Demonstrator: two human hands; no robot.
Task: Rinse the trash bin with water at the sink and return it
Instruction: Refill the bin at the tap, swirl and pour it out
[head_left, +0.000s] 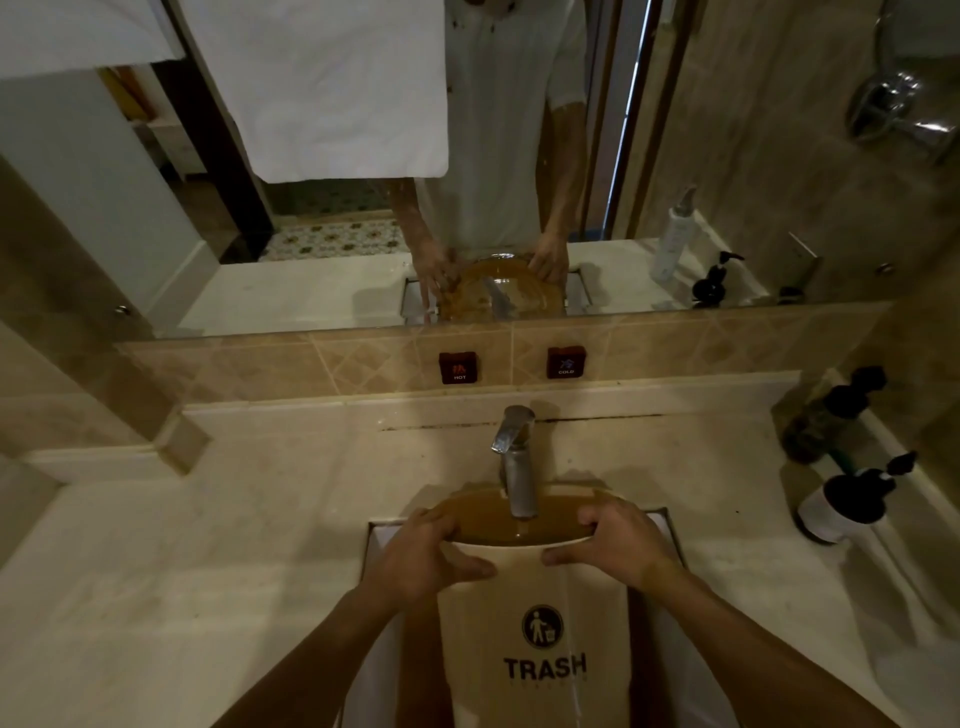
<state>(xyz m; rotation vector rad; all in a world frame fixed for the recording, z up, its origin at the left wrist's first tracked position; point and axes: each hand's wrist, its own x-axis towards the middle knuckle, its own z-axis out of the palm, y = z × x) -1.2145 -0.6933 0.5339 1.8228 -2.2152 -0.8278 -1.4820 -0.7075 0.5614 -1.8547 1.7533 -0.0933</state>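
The room is dim and warm, everything washed in a yellow-brown cast. The brightest patch is the white towel (332, 88) reflected in the mirror (156, 208), well above the faucet (514, 462), and it nearly blows out. A thin bluish streak of light runs down the mirror to the right of the faucet. The faucet's metal carries a dull highlight (no hard glare). Soft shadows pool on the tabletop (208, 545) left of the faucet and around the dark bottles (836, 499) to its right. Straight edges bow outward toward the corners, and detail far from the faucet turns soft and grainy.
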